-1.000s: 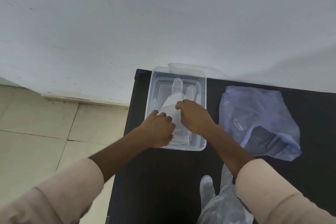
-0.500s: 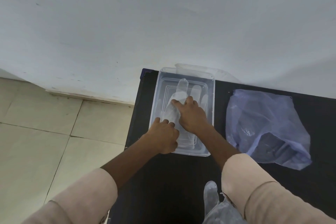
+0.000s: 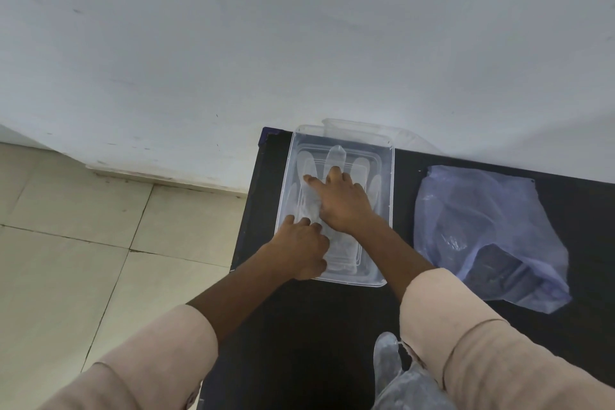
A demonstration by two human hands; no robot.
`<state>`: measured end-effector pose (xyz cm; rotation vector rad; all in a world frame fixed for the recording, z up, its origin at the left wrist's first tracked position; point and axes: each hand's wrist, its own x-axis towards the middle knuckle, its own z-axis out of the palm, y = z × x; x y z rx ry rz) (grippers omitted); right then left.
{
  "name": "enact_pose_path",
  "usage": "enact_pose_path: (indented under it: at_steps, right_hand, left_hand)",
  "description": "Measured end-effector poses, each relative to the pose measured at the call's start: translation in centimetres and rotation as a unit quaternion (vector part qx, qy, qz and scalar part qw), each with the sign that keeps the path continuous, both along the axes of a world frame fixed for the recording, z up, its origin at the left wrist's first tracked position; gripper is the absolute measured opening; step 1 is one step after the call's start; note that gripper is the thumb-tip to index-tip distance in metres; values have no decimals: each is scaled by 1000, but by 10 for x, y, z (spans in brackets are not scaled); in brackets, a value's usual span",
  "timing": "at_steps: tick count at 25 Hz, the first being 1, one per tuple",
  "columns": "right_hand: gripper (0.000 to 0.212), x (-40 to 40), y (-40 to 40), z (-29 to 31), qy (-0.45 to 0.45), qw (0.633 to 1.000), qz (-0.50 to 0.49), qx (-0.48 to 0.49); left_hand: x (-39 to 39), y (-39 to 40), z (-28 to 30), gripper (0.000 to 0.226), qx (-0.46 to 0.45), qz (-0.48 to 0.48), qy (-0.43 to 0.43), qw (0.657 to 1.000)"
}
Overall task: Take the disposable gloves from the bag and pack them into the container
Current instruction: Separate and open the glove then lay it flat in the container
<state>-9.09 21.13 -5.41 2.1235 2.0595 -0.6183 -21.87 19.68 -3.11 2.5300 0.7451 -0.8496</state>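
Head view shows my right hand (image 3: pixel 346 201) spread flat, pressing a clear glove (image 3: pixel 337 156) into the container (image 3: pixel 390 176) on the desk (image 3: pixel 299 326); my left hand (image 3: pixel 301 251) pins its cuff end, fingers curled down. Another glove (image 3: pixel 387 356) lies near my right sleeve, beside the bag (image 3: pixel 482 226). I judge these flimsy, slippery, featherlight; best pinched at the cuff.

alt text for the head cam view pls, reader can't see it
Both hands, left hand and right hand, press a clear glove flat inside a clear container on a black table. A purple bag lies to its right.
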Motion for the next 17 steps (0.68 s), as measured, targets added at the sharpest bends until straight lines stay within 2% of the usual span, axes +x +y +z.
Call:
enact_pose_path:
  at_steps: [3, 6, 8, 11, 13, 15, 17]
  right_hand:
    - [47, 8, -8, 12, 120, 990, -66, 32]
    - [34, 19, -21, 35, 282, 936, -200, 69]
    - [27, 27, -35, 54, 376, 875, -291, 88]
    - [22, 35, -60, 82, 484, 780, -384, 102]
    - [20, 37, -81, 97, 502, 758, -403, 108]
    - [18, 37, -101, 109, 510, 748, -412, 108]
    - [15, 37, -123, 117, 516, 738, -419, 114]
  left_hand:
    - [-1, 6, 5, 48, 5, 21, -35, 999]
    - [-2, 17, 16, 44, -37, 102, -132, 985]
    - [-4, 22, 24, 34, -123, 209, -238, 940]
    - [-3, 24, 48, 22, -228, 404, -374, 803]
    - [0, 13, 69, 22, -275, 466, -416, 731]
    - [5, -3, 84, 22, -302, 467, -434, 709]
    - [12, -22, 92, 21, -318, 441, -436, 717]
